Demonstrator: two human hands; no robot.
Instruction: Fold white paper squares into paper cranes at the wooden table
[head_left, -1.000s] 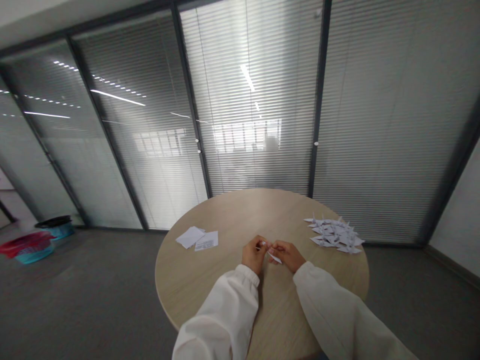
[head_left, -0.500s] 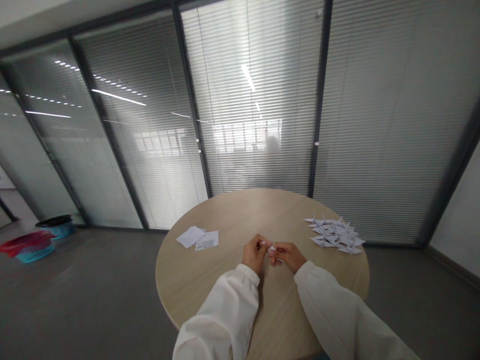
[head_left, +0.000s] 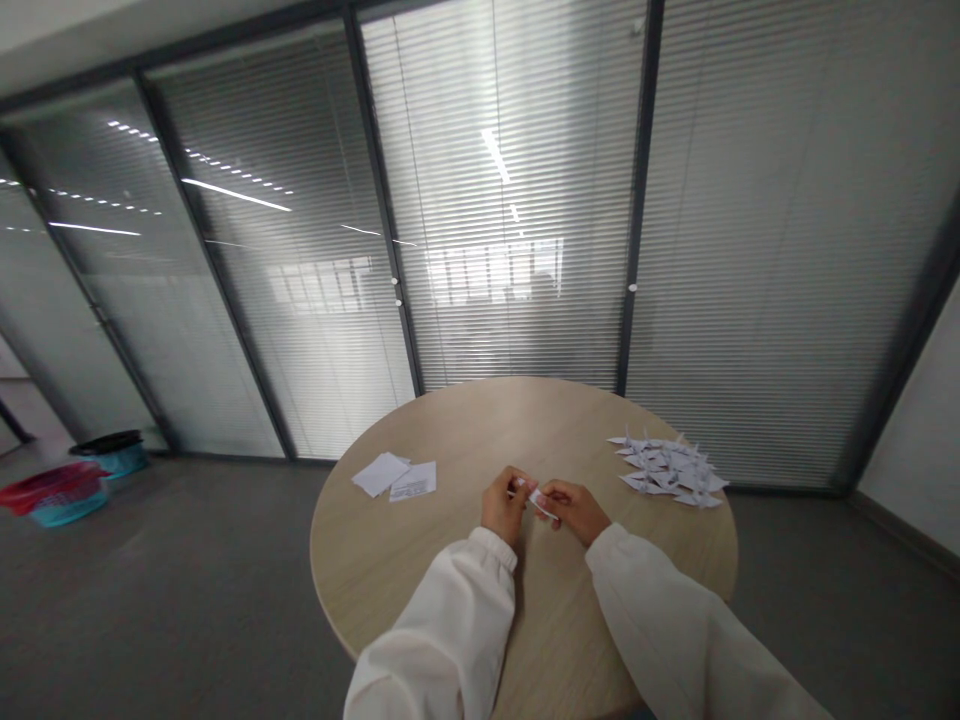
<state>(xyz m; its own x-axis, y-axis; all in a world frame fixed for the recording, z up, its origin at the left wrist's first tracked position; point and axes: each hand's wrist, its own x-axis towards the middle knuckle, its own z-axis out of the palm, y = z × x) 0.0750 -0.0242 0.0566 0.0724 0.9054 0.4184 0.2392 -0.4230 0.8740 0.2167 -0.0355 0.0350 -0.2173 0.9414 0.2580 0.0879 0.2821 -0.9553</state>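
Both my hands meet over the middle of a round wooden table (head_left: 450, 570). My left hand (head_left: 501, 506) and my right hand (head_left: 577, 510) pinch a small folded white paper piece (head_left: 538, 501) between their fingertips, just above the tabletop. Its exact shape is too small to tell. Both arms wear white sleeves. A pile of several folded white paper cranes (head_left: 670, 469) lies to the right of my right hand. Flat white paper sheets (head_left: 395, 477) lie to the left of my left hand.
Glass partitions with closed blinds (head_left: 510, 200) stand behind the table. Grey floor surrounds the table. At the far left on the floor stand a red-lined basin (head_left: 52, 492) and a dark-rimmed blue bin (head_left: 114, 450).
The paper piece between my fingers has been turned and reworked slightly; my hands stay in nearly the same spot over the table.
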